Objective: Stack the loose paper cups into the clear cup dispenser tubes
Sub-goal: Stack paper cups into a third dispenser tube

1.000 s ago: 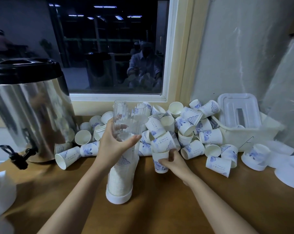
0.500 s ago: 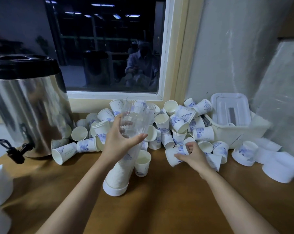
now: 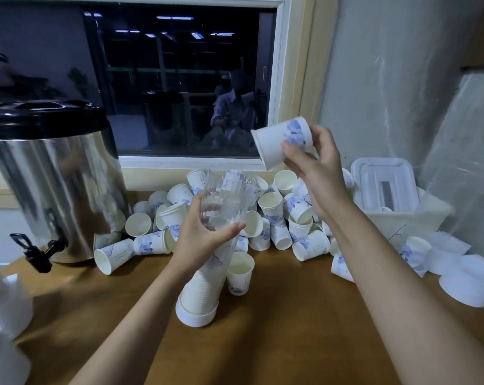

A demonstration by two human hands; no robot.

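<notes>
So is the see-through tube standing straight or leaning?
Leaning. The clear tube tilts, its top further right than its white base, gripped by the left hand.

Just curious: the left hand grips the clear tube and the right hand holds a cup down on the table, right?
No. The head view shows the right hand holding the cup in the air, off the table; the left hand does grip the tube.

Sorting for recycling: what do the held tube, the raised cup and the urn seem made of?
The tube: clear ribbed plastic, likely; cups show through it. The raised cup: matte white paper with blue print, apparently. The urn: polished steel-like metal, mirror reflections; black lid looks plastic.
</notes>
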